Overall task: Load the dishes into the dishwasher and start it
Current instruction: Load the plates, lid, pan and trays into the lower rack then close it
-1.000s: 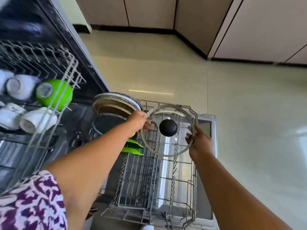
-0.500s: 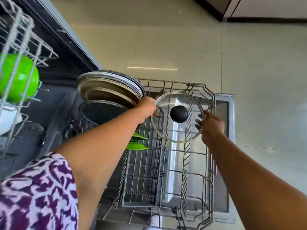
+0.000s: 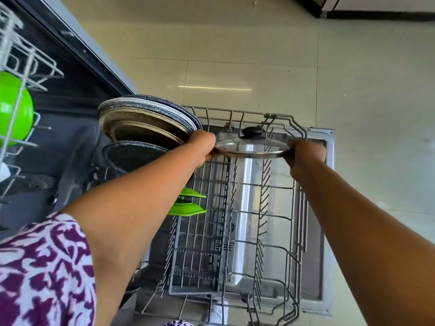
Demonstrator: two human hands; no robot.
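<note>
The round glass lid with a black knob [image 3: 250, 145] lies nearly flat, gripped at opposite rim edges by left hand [image 3: 202, 145] and right hand [image 3: 306, 152], above the wire lower rack [image 3: 292, 121]; tilting it upright between tines likely comes next.

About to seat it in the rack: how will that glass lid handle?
The glass lid looks rigid but breakable. Its smooth metal rim may slip, hence the left hand and right hand gripping opposite edges. Round, so it could roll between tines.

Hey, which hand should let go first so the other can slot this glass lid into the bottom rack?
Probably the left hand releases. It is crowded against the stacked plates, while the right hand grips the glass lid on the side above open tines of the lower rack.
</note>
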